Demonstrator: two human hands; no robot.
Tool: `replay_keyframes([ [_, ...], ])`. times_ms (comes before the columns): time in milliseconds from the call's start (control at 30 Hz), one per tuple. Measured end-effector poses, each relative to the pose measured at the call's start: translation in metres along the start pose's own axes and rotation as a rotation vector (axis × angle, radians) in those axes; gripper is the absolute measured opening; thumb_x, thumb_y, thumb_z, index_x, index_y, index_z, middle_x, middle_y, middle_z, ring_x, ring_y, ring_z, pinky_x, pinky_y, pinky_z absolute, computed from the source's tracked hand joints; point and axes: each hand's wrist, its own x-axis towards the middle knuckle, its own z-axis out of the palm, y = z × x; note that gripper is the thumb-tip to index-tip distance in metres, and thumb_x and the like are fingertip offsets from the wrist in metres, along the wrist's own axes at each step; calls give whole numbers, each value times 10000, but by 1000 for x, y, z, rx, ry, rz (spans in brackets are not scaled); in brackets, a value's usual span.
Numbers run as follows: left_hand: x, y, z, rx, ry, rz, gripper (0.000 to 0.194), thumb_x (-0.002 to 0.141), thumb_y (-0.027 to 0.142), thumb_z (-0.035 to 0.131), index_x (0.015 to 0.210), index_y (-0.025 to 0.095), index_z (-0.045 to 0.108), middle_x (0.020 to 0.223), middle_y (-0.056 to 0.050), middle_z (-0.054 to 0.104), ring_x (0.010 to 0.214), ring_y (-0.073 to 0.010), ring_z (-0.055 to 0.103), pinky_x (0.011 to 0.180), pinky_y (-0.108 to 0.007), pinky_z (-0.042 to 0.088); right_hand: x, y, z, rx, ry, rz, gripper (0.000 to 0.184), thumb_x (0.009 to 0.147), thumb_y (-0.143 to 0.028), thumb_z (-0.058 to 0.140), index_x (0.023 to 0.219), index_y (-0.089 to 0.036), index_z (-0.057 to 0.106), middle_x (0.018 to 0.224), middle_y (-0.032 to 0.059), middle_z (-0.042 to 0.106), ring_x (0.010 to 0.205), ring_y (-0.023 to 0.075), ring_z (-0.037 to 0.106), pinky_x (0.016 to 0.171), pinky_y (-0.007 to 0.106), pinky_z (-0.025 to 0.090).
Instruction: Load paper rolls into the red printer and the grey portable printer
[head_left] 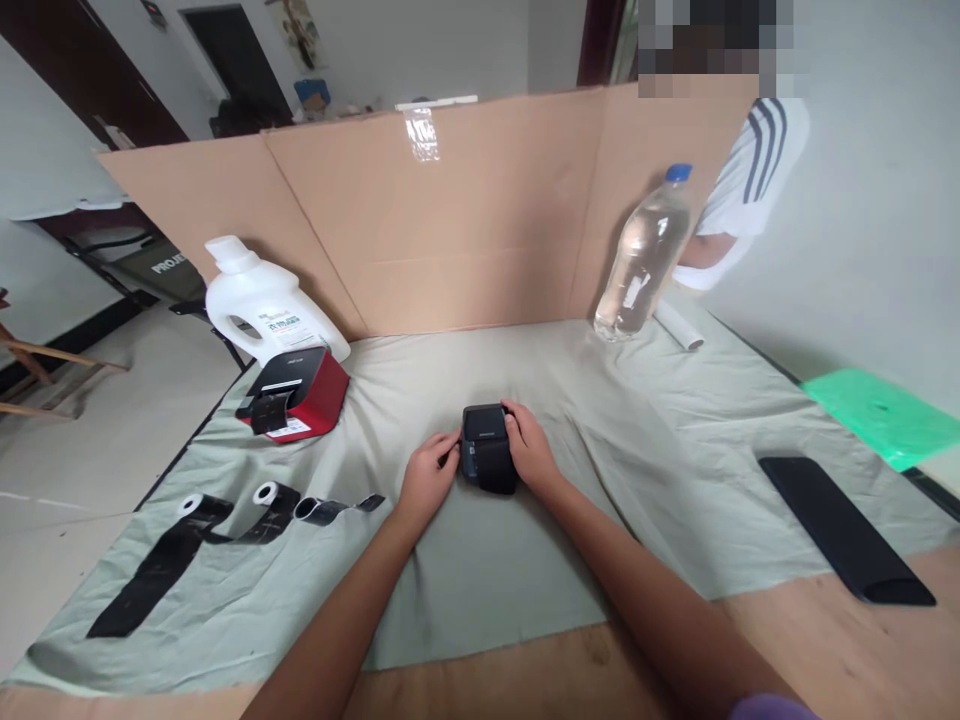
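A small black portable printer (486, 425) stands on the green cloth in front of me, with a strip of black paper (496, 468) hanging over its front. My right hand (531, 442) is closed around the printer's right side, fingers at the back and thumb along the top edge. At the left side, my left hand (433, 475) has its fingers drawn together, their tips against the printer's edge. Further left lies a row of black paper rolls: one roll (196, 506) with a long unrolled tail, another (274, 500), and a small curled strip (330, 510).
A red and black label printer (315, 395) stands at the left before a white jug (259, 300). A cardboard screen (465, 230) closes the back. A clear bottle (645, 260), a white tube (681, 328) and a dark flat case (844, 530) are at the right. Behind the screen is a person (750, 190).
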Motion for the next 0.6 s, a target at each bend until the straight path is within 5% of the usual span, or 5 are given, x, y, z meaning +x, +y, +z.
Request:
replay_keyframes([
  [600,-2,4,-3,-4,6,-13,317,965,200,523,1180,181,755,924,-55,726,819,-165,654,786,-282,497,-1,-5,-1,-5,6,52,476,994,-433,367,1300,-178,626,1340,137,649,1265,279,588,1135,500,418],
])
